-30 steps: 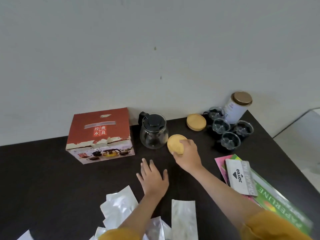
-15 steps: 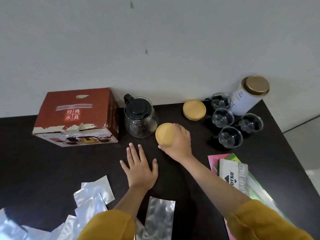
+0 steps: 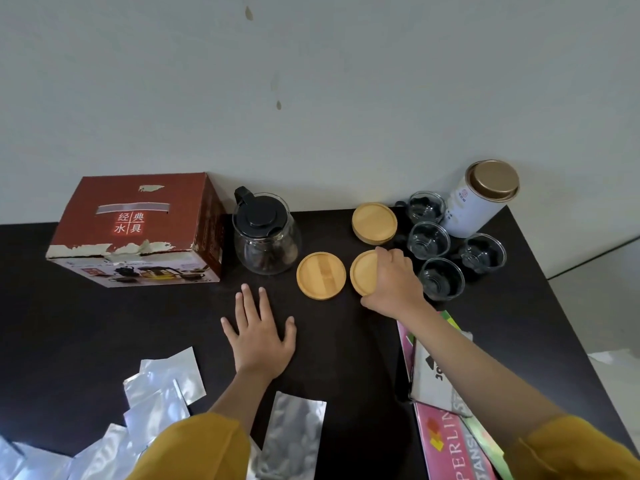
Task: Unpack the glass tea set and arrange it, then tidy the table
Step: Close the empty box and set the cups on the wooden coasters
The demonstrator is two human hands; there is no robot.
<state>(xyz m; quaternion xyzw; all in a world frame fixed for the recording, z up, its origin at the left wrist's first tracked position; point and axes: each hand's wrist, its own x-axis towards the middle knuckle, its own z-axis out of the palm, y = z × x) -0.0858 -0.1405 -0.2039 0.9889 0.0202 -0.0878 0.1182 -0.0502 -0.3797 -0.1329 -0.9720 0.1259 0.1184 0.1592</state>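
At the far left of the worktop (image 3: pixel 52 341) lie loose silver wrappers (image 3: pixel 166 379), not yet cleared away. Behind them, against the wall, stands the red tea set box (image 3: pixel 138 230), with the glass teapot (image 3: pixel 265 237) just beside it, unpacked and upright with its black lid on. In front of the teapot the left hand (image 3: pixel 259 337) rests flat on the worktop, fingers spread, holding nothing. Next comes one bamboo coaster (image 3: pixel 321 276) lying alone, then a second coaster (image 3: pixel 365 273) just beside it, which the right hand (image 3: pixel 394 284) grips with curled fingers; whether it is fully set down cannot be told. Behind sits a small stack of coasters (image 3: pixel 374 223). Further right four glass cups (image 3: pixel 441 278) stand clustered near a white tin (image 3: pixel 481 199), none on a coaster yet. Paper packs (image 3: pixel 446 431) lie at the near right. Unpacking looks finished; laying out the remaining coasters, placing the cups and removing the wrappers and box seem still to come.
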